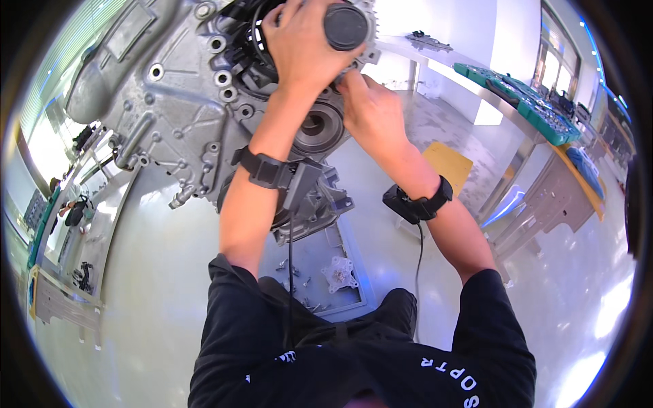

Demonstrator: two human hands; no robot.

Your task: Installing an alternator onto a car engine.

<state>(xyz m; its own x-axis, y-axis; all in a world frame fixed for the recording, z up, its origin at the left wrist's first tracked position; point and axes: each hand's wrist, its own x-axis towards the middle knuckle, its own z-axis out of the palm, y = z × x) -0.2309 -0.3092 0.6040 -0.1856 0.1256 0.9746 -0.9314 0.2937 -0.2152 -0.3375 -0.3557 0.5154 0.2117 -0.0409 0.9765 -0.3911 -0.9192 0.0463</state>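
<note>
A large silver-grey engine block [183, 115] with bolt holes and ribs fills the upper left and middle. My left hand [303, 47] reaches over its upper part, fingers bent round a silver housing with a black round cap [345, 27]. Its fingertips are partly cut off at the top edge. Just below the cap, my right hand [373, 112] is closed with thumb and forefinger together against the housing's lower edge. What those fingers pinch is too small and hidden to make out. A round grey pulley [317, 128] sits below the left hand, beside the right knuckles.
Under the engine, a grey tray [364, 292] holds a silver cover plate [339, 274] and several bolts. At right, a bench carries a green tool case [517, 102]; a yellow stool [449, 166] stands nearer. Another bench [68, 299] is at left. Cables hang from both wrist straps.
</note>
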